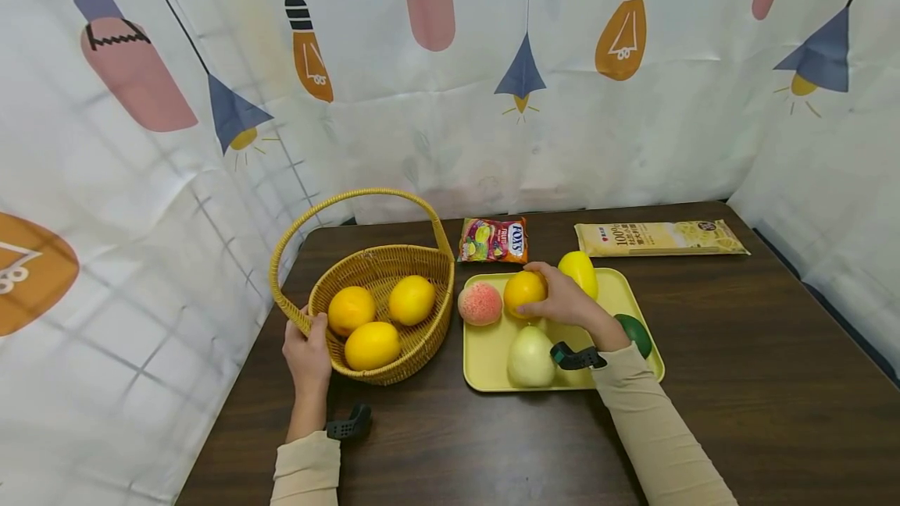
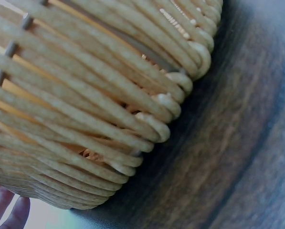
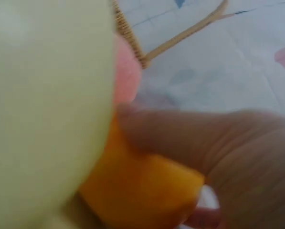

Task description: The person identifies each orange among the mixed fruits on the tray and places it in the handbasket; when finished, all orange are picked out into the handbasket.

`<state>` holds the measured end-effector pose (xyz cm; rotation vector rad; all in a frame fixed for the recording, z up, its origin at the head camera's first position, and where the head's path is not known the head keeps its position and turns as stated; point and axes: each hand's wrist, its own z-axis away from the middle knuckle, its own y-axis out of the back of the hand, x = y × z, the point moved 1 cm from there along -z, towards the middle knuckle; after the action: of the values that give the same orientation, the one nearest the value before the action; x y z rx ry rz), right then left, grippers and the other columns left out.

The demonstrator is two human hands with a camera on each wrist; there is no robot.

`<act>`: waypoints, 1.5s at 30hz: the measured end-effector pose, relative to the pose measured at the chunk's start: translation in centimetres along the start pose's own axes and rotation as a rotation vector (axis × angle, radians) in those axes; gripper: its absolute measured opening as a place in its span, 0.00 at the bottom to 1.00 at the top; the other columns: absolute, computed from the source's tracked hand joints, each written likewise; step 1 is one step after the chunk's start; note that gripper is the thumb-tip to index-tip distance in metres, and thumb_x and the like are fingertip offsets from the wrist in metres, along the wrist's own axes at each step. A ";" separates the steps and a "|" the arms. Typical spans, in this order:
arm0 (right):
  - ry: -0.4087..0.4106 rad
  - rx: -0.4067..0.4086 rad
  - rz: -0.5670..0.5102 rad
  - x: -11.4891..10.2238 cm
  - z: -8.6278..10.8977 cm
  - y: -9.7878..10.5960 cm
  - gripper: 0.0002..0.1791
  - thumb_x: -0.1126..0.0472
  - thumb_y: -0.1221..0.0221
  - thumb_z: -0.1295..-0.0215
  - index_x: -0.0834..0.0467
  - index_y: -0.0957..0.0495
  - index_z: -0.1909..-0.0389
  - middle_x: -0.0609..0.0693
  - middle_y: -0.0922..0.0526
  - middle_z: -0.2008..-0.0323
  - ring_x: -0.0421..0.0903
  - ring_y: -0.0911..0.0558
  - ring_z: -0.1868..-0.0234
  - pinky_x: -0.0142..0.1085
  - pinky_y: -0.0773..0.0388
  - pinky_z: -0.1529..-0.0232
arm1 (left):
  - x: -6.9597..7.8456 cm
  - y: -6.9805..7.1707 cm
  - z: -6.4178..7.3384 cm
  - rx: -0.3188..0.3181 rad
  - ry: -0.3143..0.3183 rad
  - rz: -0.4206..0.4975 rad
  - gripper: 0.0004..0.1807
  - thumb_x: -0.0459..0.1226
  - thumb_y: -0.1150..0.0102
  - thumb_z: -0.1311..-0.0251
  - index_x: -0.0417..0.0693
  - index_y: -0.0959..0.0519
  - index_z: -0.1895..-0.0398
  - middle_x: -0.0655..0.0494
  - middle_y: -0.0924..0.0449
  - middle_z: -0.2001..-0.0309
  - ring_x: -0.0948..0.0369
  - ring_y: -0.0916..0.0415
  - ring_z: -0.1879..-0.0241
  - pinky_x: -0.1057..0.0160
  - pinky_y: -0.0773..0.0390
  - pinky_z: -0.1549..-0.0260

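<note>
My left hand grips the left rim of the yellow woven basket, at the foot of its tall handle. Inside lie three orange-yellow fruits. In the left wrist view the basket's wall fills much of the picture, with fingertips at the lower left. Over the yellow tray, my right hand holds an orange between thumb and fingers. The right wrist view shows the thumb across the orange. A peach lies left of it, and a pale green pear-shaped fruit sits in front.
A long yellow fruit lies behind the right hand, and a dark green fruit is at the tray's right, partly behind the wrist. Beyond the tray are a red candy packet and a long yellow package. A printed curtain hangs behind the table.
</note>
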<state>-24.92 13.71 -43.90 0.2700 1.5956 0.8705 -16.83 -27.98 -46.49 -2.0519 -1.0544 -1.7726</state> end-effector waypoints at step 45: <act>0.324 0.069 -0.438 -9.6 0.8 -4.1 0.42 0.59 0.30 0.42 0.49 0.39 0.28 0.52 0.32 0.35 0.53 0.24 0.46 0.44 0.20 0.53 | -0.1 0.0 0.0 -0.007 0.016 0.010 0.23 0.46 0.51 0.30 0.41 0.25 0.41 0.48 0.25 0.48 0.59 0.33 0.62 0.68 0.33 0.66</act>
<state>-20.71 5.28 -39.39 -0.1808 1.8912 0.5362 -16.81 -27.99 -46.55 -2.0407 -1.0326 -1.7868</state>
